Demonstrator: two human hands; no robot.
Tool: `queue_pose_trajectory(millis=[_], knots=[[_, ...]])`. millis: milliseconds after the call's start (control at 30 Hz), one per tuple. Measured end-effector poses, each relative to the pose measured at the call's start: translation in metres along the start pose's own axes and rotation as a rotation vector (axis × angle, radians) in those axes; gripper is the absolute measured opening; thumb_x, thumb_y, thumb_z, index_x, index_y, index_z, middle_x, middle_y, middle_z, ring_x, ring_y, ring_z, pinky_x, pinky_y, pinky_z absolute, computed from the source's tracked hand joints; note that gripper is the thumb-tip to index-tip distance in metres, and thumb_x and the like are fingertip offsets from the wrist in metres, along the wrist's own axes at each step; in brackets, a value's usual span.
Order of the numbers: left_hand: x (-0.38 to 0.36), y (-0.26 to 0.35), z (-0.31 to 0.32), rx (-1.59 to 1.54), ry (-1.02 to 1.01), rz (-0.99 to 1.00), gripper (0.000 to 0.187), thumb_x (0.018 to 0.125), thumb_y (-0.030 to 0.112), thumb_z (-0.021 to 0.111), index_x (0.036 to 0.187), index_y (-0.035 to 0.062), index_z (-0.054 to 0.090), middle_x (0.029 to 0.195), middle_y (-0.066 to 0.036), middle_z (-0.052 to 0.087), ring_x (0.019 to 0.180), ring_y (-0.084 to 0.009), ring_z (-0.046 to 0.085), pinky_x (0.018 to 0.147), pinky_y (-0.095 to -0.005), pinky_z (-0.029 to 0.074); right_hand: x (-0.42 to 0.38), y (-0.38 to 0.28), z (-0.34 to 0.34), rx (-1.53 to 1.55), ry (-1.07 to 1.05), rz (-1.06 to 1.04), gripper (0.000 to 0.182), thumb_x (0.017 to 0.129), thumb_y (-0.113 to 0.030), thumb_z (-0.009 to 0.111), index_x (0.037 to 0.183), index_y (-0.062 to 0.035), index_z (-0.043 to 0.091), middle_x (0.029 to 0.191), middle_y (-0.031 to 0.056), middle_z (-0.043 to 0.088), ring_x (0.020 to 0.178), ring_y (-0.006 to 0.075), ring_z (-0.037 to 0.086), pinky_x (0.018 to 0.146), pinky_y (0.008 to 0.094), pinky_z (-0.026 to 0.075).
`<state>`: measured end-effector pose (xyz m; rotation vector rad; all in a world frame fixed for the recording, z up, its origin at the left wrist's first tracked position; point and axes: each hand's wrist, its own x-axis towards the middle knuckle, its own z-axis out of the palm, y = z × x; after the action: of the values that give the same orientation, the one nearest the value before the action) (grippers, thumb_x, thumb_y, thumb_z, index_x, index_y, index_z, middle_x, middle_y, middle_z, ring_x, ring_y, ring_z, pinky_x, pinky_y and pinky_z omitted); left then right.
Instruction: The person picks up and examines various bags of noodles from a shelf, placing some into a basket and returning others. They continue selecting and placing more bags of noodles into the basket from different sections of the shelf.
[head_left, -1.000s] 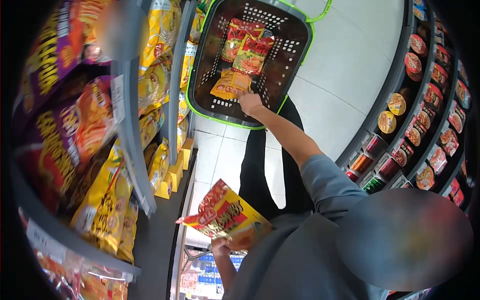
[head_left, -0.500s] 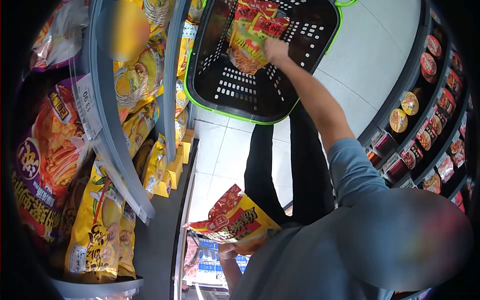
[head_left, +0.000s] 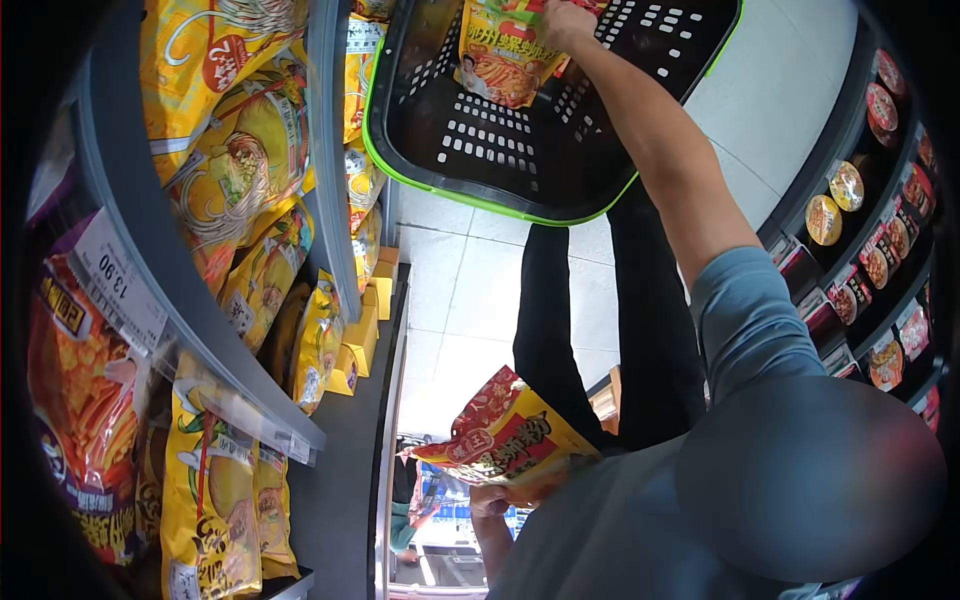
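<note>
My right hand (head_left: pixel 568 24) reaches into a black shopping basket (head_left: pixel 555 208) with a green rim. Its fingers close on the upper edge of a yellow-green bag of instant rice noodles (head_left: pixel 500 60). Part of a red packet shows beside that hand. Low in the view, my left hand (head_left: pixel 489 501) grips the underside of a red-and-yellow noodle bag (head_left: pixel 515 432), held against my grey-blue shirt. Some of its fingers are hidden by the bag.
Shelves at left hold yellow noodle bags (head_left: pixel 215 490) and a purple-and-orange bag (head_left: pixel 85 400), with a 13.90 price tag (head_left: pixel 120 283). Curved shelves at right carry cup noodles (head_left: pixel 823 220). Pale floor tiles (head_left: pixel 480 275) lie between. Part of another person (head_left: pixel 403 525) shows at the bottom.
The view has shifted, so the basket sits higher and farther right. My right hand and the yellow-green bag appear higher, and more of the bag's front shows. My left hand keeps its bag.
</note>
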<state>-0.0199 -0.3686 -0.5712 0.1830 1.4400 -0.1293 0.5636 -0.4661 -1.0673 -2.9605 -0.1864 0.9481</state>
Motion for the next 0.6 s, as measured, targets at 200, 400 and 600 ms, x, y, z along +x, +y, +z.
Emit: queue_pose_trajectory(millis=[200, 400, 600], knots=[[0.008, -0.001, 0.012, -0.004, -0.024, -0.027, 0.079, 0.056, 0.0, 0.081, 0.128, -0.0017, 0.049, 0.114, -0.015, 0.064, 0.1, -0.0309, 0.064, 0.086, -0.0421, 0.053, 0.026, 0.014, 0.029, -0.03, -0.018, 0.031, 0.023, 0.079, -0.024, 0.064, 0.097, -0.009, 0.068, 0.094, 0.0121, 0.07, 0.086, 0.0265, 0.069, 0.07, 0.0376, 0.055], [0.013, -0.004, 0.01, -0.041, -0.121, -0.014, 0.062, 0.062, -0.001, 0.074, 0.12, -0.0053, 0.054, 0.115, -0.019, 0.064, 0.096, -0.0326, 0.066, 0.083, -0.0445, 0.055, 0.016, 0.012, 0.026, -0.008, 0.026, -0.035, 0.021, 0.08, -0.026, 0.062, 0.09, -0.0095, 0.068, 0.09, 0.0122, 0.07, 0.082, 0.0272, 0.069, 0.069, 0.0391, 0.055], [0.018, -0.001, 0.028, 0.015, -0.026, -0.013, 0.075, 0.056, -0.003, 0.077, 0.126, -0.0027, 0.051, 0.11, -0.016, 0.065, 0.097, -0.032, 0.065, 0.085, -0.0427, 0.053, 0.006, 0.015, 0.023, 0.094, 0.042, -0.03, 0.018, 0.079, -0.027, 0.062, 0.081, -0.0106, 0.069, 0.084, 0.0118, 0.071, 0.08, 0.0275, 0.069, 0.067, 0.0396, 0.055]])
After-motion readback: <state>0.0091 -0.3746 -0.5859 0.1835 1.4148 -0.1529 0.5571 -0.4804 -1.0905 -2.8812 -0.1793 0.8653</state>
